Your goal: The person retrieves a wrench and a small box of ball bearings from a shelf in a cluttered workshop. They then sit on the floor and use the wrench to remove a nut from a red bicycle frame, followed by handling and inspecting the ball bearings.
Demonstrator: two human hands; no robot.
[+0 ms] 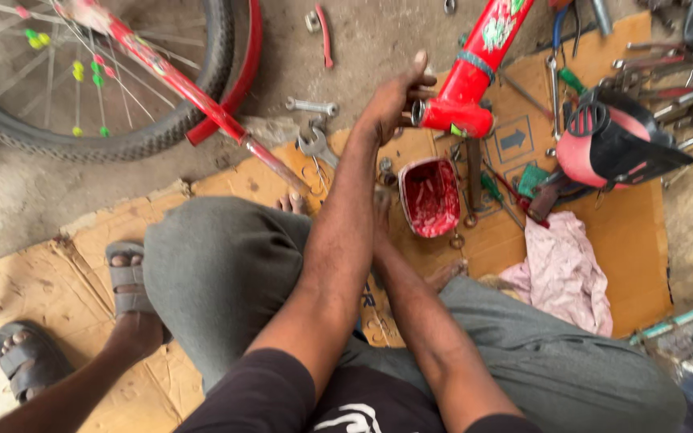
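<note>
The left hand [391, 100] reaches up to the open end of the red bicycle frame tube [459, 112], its grip loosely curled with fingertips at the tube's mouth, pinching nothing I can make out. The right hand [380, 200] is mostly hidden behind the left forearm, so its grip cannot be told; it sits just beside the small tub of red grease [429, 196] near the middle of the flattened cardboard sheet [627, 240]. Judging by the smeared tub, greasing seems under way, while the frame is still stripped: the wheel [82, 80] lies apart at the cardboard's far left corner and the red and black saddle [611, 140] rests at its right edge. Spanners [314, 140] lie loose near the far edge (a pink rag [563, 273] too). A printed arrow in a square outline [513, 140], dark on brown, marks the cardboard beside the frame.
</note>
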